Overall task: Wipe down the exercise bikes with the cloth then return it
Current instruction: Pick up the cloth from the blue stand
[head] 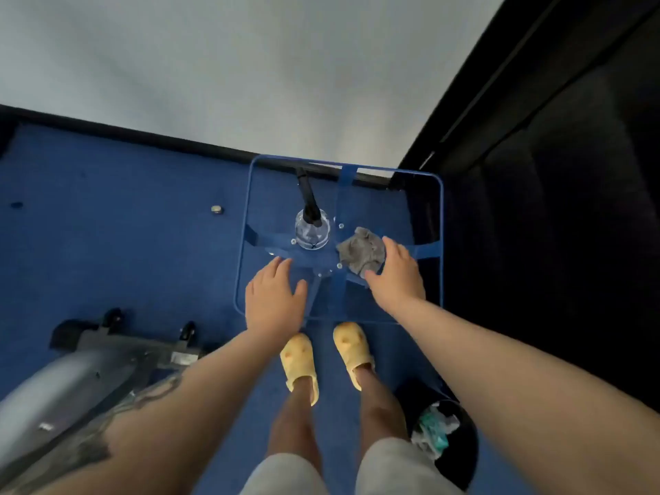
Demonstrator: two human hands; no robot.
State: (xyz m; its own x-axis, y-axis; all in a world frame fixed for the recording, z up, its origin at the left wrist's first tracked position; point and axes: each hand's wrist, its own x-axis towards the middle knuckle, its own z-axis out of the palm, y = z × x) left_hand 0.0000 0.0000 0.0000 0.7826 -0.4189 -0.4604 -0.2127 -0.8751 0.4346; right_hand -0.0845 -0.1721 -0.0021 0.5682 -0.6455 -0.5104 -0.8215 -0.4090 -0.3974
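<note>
A: What fills the lower left of the frame?
B: The exercise bike [82, 369], grey, blurred.

A: And centre frame?
B: A clear table [441, 244]; the grey cloth [361, 249] lies on it beside a spray bottle [311, 228].

A: The hands?
B: Right hand [394, 276] spread, fingers touching the cloth, not gripping. Left hand [273, 298] open, empty.

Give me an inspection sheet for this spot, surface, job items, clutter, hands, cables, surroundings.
Surface: clear-topped table with blue frame, blue carpet showing through.
Job's things: crumpled grey cloth on the table top; exercise bike base at lower left, blurred.
Clutter: clear spray bottle with black nozzle on the table; small pale object on the carpet; black bin with rubbish at lower right.
Hands: right hand at the cloth's edge, fingers spread, grip not closed; left hand open and empty above the table.
Cables: nothing seen.
Surroundings: pale wall with black skirting behind; dark area on the right; yellow slippers on the feet.
</note>
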